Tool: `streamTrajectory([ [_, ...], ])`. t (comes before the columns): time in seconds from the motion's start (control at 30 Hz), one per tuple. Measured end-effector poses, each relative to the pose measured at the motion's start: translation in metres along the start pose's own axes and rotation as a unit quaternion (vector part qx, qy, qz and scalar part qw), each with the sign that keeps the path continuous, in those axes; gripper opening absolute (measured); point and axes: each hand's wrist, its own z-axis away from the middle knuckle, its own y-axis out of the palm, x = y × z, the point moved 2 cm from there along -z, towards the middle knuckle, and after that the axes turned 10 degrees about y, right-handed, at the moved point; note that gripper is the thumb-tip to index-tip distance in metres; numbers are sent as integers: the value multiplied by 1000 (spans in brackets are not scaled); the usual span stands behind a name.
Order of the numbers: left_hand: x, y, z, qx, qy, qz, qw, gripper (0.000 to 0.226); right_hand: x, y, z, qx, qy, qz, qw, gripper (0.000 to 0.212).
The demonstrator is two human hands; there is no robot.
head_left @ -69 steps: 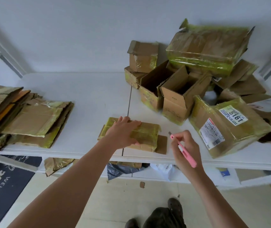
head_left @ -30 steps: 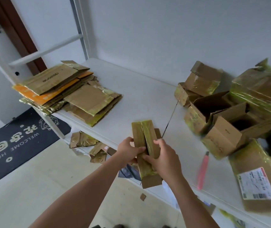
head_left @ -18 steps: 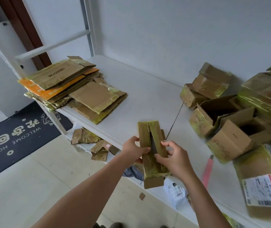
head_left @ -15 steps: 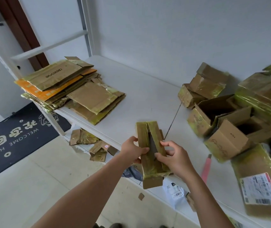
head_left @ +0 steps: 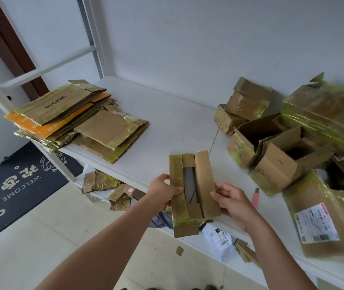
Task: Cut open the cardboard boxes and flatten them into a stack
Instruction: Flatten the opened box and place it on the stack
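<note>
Flaps on the small box (head_left: 192, 191) now spread wider than a sec ago, seam cut thru. Left hand (head_left: 162, 191) & right hand (head_left: 232, 203) each grip a side, holding it over worktop (head_left: 167, 126) edge. Pink cutter (head_left: 255, 196) lies beside; flattening looks next, then flat stack (head_left: 79, 120).

place: home entryway or parcel corner | evidence: "WELCOME HOME" doormat (head_left: 10, 185) on tiled floor (head_left: 66, 243); white desk (head_left: 167, 126) piled with taped shipping boxes (head_left: 275, 164); plain white wall (head_left: 187, 38)

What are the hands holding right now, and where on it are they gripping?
Both hold the small taped box. The left hand grips its left top flap, the right hand its right flap, with the flaps parted. The pink cutter lies on the table, unheld.
</note>
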Motion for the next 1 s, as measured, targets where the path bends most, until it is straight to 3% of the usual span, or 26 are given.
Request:
streamTrajectory([
  [0.13, -4, 8, 6, -22, 43, -37, 998, 55, 9, 3, 9, -39, -13, 3, 999, 21],
  [0.3, -29, 21, 11, -42, 107, -42, 992, 63, 25, 0, 22, -108, -94, 31, 989, 25],
  [0.43, -45, 31, 15, -86, 162, -87, 979, 48, 36, -3, 34, -152, -169, 33, 973, 27],
  [0.67, -28, 28, 25, 12, 102, -5, 995, 11, 11, -6, 29, -186, -134, 54, 972, 21],
  [0.77, -25, 18, 30, 78, 81, 96, 989, 18, 0, -17, 25, -226, -102, 14, 969, 25],
  [0.87, -22, 6, 31, 82, 59, 154, 983, 33, 2, -19, 25, -205, -109, 34, 972, 26],
  [0.93, -22, 0, 26, 19, 72, 119, 990, 68, 10, -15, 28, -189, -128, 64, 972, 21],
  [1.0, -31, -6, 24, -65, 131, -21, 989, 98, 20, -13, 34, -182, -152, 95, 967, 19],
])
